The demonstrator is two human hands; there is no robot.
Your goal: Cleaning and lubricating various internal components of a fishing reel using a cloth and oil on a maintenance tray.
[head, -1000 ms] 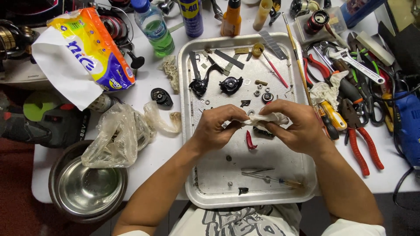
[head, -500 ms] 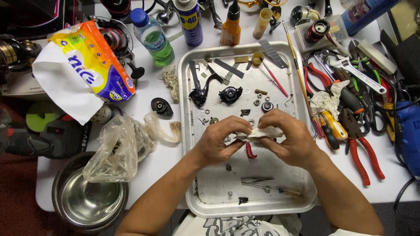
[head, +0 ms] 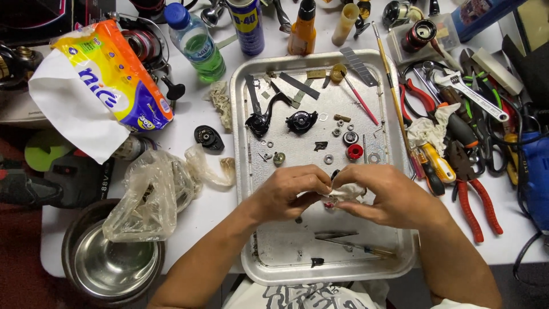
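Note:
My left hand point(head: 289, 193) and my right hand point(head: 384, 194) meet over the middle of a metal tray point(head: 243, 189). Together they pinch a crumpled white tissue point(head: 343, 194) wrapped around a small part that shows red and black; most of the part is hidden. On the tray beyond my hands lie a black crank handle point(head: 262, 117), a black round reel part point(head: 301, 121), a red ring point(head: 355, 151) and several small washers and screws. Tweezers point(head: 336, 235) and a thin tool point(head: 366, 249) lie on the tray nearer to me.
Left of the tray: a clear plastic bag point(head: 151, 197), a steel bowl point(head: 108, 269), a tissue pack point(head: 106, 80), a green bottle point(head: 197, 43). Right of it: red-handled pliers point(head: 474, 200), screwdrivers, a wrench point(head: 472, 94), a blue drill point(head: 534, 171). A spray can point(head: 246, 26) and an orange bottle point(head: 302, 31) stand behind.
My hands stayed together on the tissue-wrapped part, fingers working it slightly. The view shifted, so the tray and hands sit a little lower in frame.

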